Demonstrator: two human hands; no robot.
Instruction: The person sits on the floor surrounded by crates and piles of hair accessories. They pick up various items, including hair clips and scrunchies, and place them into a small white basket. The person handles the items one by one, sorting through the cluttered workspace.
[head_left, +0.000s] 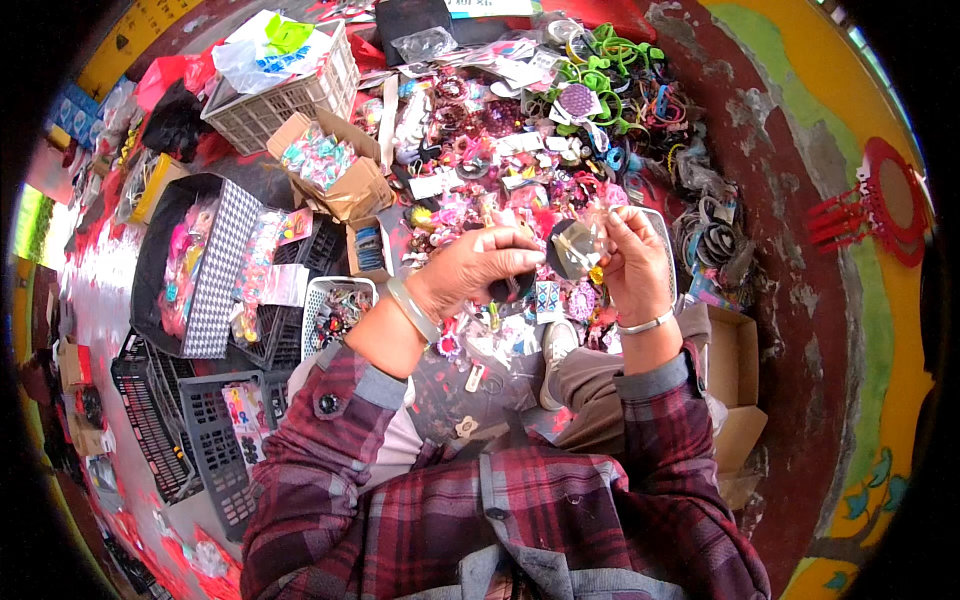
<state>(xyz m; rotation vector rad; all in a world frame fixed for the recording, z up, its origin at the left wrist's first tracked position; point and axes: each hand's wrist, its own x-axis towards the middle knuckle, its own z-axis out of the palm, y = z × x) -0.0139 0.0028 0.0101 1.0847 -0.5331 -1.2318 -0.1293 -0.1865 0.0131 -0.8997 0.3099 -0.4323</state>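
My right hand (pixel 637 262) is closed, thumb against fingers, on the top of a small clear plastic bag (pixel 575 248) with something dark inside. Just left of it, my left hand (pixel 485 262) has its fingers bent and drawn together, pointing toward the bag. A dark rounded thing (pixel 512 287) shows under those fingers; whether they grip it is hard to see. Below both hands spreads a heap of hair accessories (pixel 520 185) in many colours. A blue and white patterned piece (pixel 548 300) and a lilac scrunchie (pixel 581 300) lie close beneath the bag.
On the left stand a white basket (pixel 312 318), a houndstooth box (pixel 215 290), grey crates (pixel 205 430) and a cardboard box (pixel 350 190) of small packets. A large beige crate (pixel 290 100) is farther back. Green headbands (pixel 610 75) lie far right; an open carton (pixel 735 370) sits by my right arm.
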